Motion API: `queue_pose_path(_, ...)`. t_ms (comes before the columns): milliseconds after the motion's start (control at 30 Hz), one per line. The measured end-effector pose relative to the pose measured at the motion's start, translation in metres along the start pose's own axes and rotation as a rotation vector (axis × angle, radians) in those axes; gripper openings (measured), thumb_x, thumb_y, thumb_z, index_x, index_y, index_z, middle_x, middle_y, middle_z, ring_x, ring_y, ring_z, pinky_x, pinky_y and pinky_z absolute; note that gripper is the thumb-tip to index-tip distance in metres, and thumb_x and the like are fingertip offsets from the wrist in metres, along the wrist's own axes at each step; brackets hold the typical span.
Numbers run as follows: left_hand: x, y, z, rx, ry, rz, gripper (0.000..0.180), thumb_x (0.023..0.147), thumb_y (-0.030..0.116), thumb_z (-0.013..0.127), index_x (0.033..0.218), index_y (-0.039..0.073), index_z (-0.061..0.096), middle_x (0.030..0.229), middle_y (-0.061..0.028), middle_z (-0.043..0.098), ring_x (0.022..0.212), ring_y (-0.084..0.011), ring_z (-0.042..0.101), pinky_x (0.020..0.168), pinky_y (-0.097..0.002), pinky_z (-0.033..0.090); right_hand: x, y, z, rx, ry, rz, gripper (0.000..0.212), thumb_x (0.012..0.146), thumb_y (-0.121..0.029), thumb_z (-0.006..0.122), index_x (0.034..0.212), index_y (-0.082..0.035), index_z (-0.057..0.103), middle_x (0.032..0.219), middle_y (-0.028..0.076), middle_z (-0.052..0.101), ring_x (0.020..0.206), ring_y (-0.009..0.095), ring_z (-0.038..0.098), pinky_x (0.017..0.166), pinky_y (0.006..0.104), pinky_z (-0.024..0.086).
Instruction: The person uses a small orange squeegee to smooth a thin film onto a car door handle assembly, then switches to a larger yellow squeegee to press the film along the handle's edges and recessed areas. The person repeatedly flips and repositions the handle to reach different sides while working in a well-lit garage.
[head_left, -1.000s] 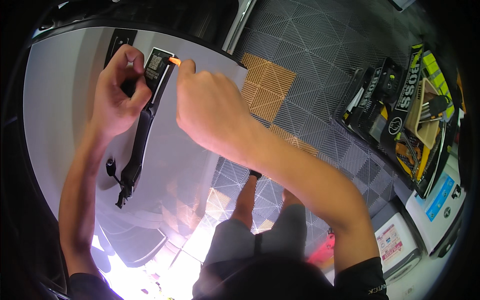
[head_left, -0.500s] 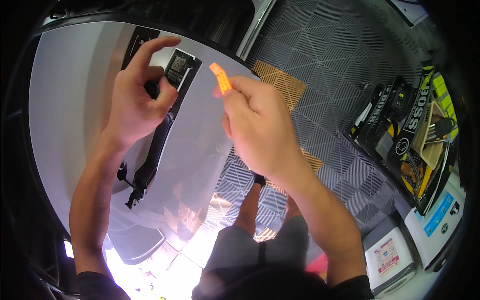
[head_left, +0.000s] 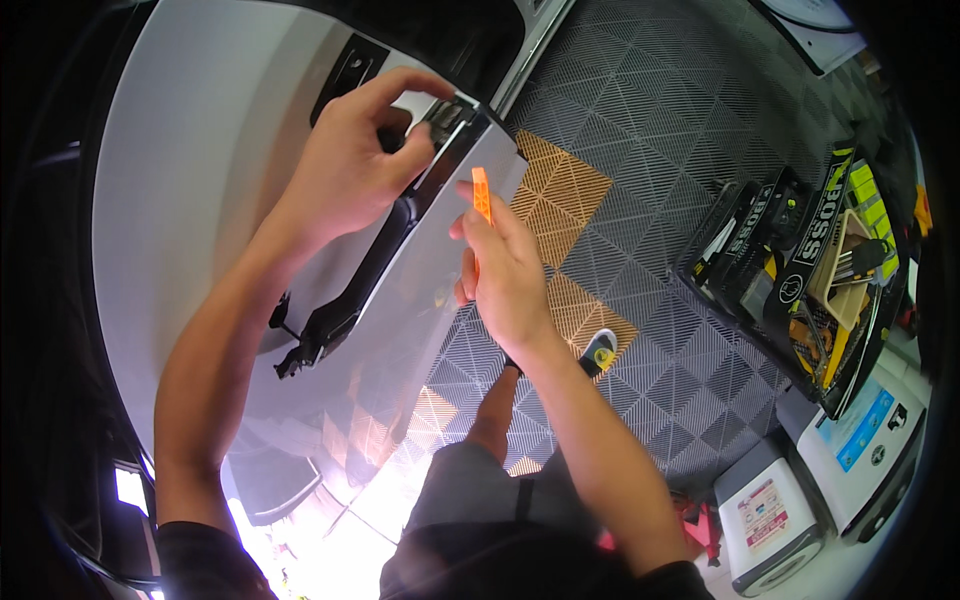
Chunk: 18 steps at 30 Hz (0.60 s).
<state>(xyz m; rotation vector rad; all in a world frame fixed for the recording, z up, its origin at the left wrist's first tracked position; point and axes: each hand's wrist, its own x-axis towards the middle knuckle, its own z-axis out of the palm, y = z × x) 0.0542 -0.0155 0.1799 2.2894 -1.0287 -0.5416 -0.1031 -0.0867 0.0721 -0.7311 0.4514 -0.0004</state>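
Note:
A light grey car door fills the left side, with a long black armrest trim strip running down it. My left hand is at the strip's upper end, its index fingertip and thumb close to the small dark switch panel. The other fingers curl in around a dark patch, too shaded to make out. Right of the strip, my right hand grips an orange plastic pry tool, its tip pointing up and apart from the door. A loose black cable end hangs beside the strip's lower end.
A black door handle recess lies beyond my left hand. An open tool box and a beige tray with several tools stand at the right. White containers sit below them on the tiled floor.
The view has shifted, so the door appears farther right. My left hand has come closer to the switch panel. The right hand has lowered, and the pry tool now points more upright.

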Motion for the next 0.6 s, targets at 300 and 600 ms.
queue_pose_path(300, -0.002, 0.009, -0.001, 0.004, -0.103, -0.014, 0.04, 0.096, 0.007, 0.061, 0.136, 0.006, 0.061, 0.068, 0.0007, 0.063, 0.065, -0.0023, 0.051, 0.06, -0.0238, 0.037, 0.046, -0.011, 0.029, 0.237, 0.205, -0.391, 0.067, 0.097, -0.037, 0.078, 0.143, 0.004, 0.051, 0.091, 0.003, 0.065, 0.062, 0.004, 0.06, 0.041, 0.0204, 0.042)
queue_pose_path(600, -0.002, 0.005, 0.002, -0.047, -0.121, 0.048, 0.037, 0.093, 0.003, 0.06, 0.13, 0.007, 0.058, 0.07, 0.0011, 0.064, 0.066, -0.0015, 0.05, 0.061, -0.0222, 0.036, 0.056, 0.01, 0.017, 0.249, 0.13, -0.582, 0.067, 0.097, -0.023, 0.078, 0.146, 0.009, 0.046, 0.102, 0.004, 0.066, 0.082, 0.007, 0.065, 0.066, 0.0199, 0.053)
